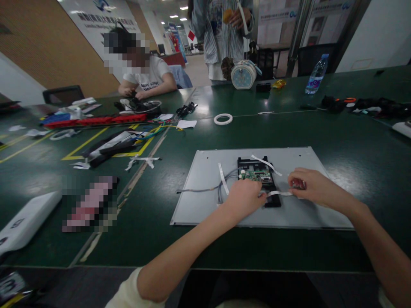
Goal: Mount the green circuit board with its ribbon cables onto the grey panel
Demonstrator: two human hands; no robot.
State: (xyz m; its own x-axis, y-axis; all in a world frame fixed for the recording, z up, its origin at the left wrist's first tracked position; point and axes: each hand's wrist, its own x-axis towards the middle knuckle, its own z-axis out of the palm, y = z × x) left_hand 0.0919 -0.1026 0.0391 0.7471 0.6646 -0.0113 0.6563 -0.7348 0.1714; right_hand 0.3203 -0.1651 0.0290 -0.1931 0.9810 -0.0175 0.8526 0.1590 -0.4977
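Observation:
A pale flat panel (205, 171) lies on the table, and on it sits a black plastic frame (273, 200) with a green circuit board (255, 174). Across the frame's lower part, a strip of white tape (280, 193) runs between my two hands. My left hand (244, 194) is closed at the strip's left end, over the frame's lower left. My right hand (310, 185) is closed at its right end, just above the panel; something small and reddish shows among its curled fingers. Other tape strips cross the grey cables (226, 177) and the frame's top right corner.
A white tape roll (223, 119) lies beyond the panel. To the left are a phone (93, 201), a white device (28, 220) and a bundle with wires (112, 143). A water bottle (317, 75) stands far right. Two people are across the table, one handling black items.

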